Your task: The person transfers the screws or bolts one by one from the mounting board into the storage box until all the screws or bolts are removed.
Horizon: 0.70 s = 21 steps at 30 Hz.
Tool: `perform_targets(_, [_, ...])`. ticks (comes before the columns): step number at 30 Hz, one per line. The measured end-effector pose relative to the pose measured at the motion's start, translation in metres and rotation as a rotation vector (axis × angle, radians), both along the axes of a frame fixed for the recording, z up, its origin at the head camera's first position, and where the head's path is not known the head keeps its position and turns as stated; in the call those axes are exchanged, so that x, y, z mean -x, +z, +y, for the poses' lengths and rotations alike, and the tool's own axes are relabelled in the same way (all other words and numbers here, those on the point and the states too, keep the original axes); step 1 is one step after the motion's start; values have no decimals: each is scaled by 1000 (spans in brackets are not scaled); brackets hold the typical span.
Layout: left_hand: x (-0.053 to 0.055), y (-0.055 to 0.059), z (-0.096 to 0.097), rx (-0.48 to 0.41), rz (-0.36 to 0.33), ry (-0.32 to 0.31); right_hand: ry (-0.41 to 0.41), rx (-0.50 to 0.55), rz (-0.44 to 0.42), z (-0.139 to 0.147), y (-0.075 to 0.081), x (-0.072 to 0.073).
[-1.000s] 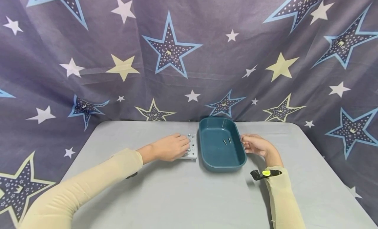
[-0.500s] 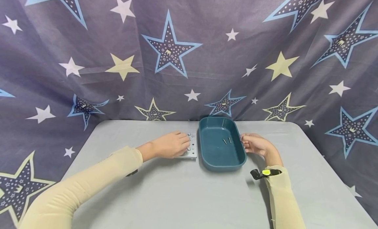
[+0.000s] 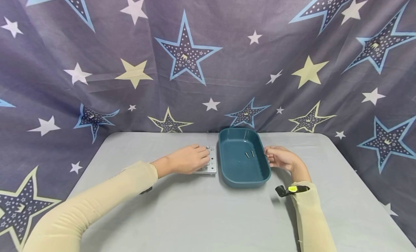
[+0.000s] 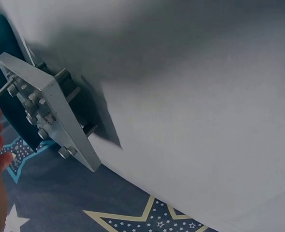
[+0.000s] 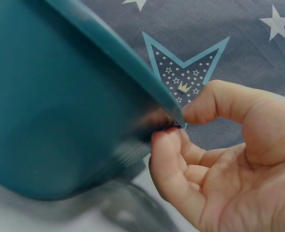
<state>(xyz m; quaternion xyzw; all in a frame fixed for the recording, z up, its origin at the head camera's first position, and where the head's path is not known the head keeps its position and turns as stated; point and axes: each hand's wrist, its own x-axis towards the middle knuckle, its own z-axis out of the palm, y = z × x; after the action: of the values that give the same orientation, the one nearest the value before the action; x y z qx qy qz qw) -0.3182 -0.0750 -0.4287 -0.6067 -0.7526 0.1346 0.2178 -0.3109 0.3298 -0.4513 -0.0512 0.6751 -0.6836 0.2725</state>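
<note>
With left grip (image 3: pixel 190 160) pinched on a metal pin (image 4: pixel 3 91), best move straight and square to the metal plate (image 3: pixel 212 163) near the far edge of the table (image 3: pixel 195 216), minding the bolts (image 4: pixel 64 152) crowded close; rightward, avoid bumping the teal tray (image 3: pixel 242 172) just by that edge, with two loose screws (image 3: pixel 247 155) inside and its rim in a narrow pinch of right grip (image 3: pixel 282 160)

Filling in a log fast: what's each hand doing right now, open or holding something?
Left hand: closed, apparently pinching a metal pin at the metal plate.
Right hand: closed, pinching the rim of the teal tray.
</note>
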Motion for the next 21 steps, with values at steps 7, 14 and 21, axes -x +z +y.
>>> perform_targets(7, [1,0,0,18,10,18,-14,-16,-7,0,-1,-1])
perform_targets(14, [1,1,0,5,32,13,-18,-17,-8,1,-2,0])
perform_targets(21, [2,1,3,-9,40,6,-24,-25,-10,1,-2,1])
